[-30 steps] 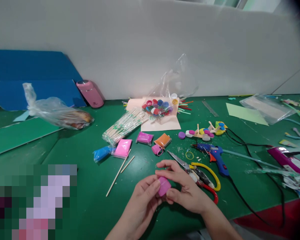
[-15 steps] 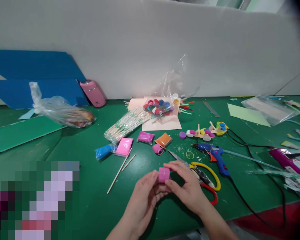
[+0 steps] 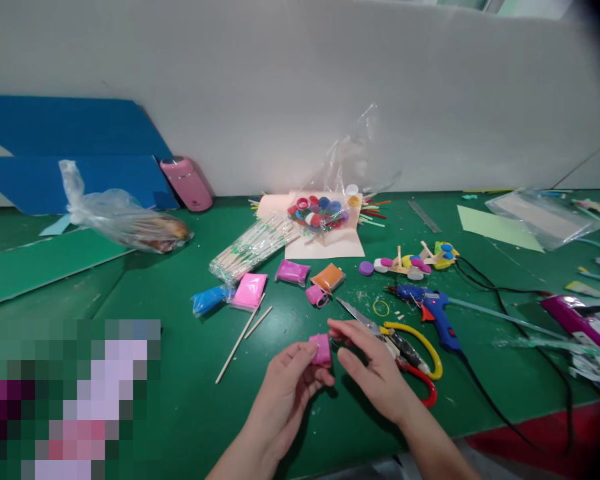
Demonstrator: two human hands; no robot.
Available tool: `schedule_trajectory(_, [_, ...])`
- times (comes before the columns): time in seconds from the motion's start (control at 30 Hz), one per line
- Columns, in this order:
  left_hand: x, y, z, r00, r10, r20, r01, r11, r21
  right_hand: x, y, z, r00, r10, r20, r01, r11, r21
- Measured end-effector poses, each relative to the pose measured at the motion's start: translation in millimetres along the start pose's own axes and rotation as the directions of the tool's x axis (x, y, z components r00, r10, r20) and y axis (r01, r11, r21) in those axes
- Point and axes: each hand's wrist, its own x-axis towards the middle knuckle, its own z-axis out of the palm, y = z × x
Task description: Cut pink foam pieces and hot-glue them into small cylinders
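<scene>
A small pink cylindrical piece (image 3: pixel 321 350) is held above the green table by my left hand (image 3: pixel 291 383), its thumb and fingers around the left side. My right hand (image 3: pixel 373 370) is just to the right, thumb and fingers apart, with nothing between them. Behind and right of my right hand lie scissors (image 3: pixel 433 350) with a yellow and a red handle. Two wooden sticks (image 3: pixel 240 340) lie to the left. Farther back are packets of blue (image 3: pixel 210 301), pink (image 3: pixel 249 291), magenta (image 3: pixel 293 272) and orange (image 3: pixel 329 277) material, beside a small pink piece (image 3: pixel 317 295).
A blue glue gun (image 3: pixel 437 317) with a black cable lies at the right. Small clay-and-stick pieces (image 3: pixel 413 263) sit behind it. Bagged sticks (image 3: pixel 253 250), a bag of colorful caps (image 3: pixel 323 213), a pink bottle (image 3: pixel 187 185) and a tied plastic bag (image 3: pixel 125 217) stand or lie farther back.
My right thumb and fingers have opened and come off the pink piece. My left hand has moved slightly left with the piece, which is now more tilted.
</scene>
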Motion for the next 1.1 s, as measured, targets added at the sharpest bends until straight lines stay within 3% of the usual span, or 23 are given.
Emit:
schedule_trajectory(0.27, [-0.4,1.6,1.1,1.0,-0.019,-0.021,0.019,1.0,0.019,3.0,0.2,2.4,0.998,-0.048,0.029,0.051,0.995,-0.083])
schedule_trajectory(0.5, [1.8,1.7,-2.2,0.995,0.099,0.021,-0.1,0.993,0.059,2.3,0.1,2.1,0.997,-0.072,0.039,0.075,0.993,-0.096])
schedule_trajectory(0.73, [2.9,-0.8,-5.2,0.993,0.118,0.019,-0.119,0.989,0.083,0.3,-1.0,4.1,0.998,-0.057,0.037,0.061,0.994,-0.096])
schedule_trajectory(1.1, [-2.1,8.7,2.7,0.987,0.139,0.081,-0.154,0.96,0.235,-2.8,-2.9,6.5,0.997,-0.07,-0.033,0.066,0.992,-0.107])
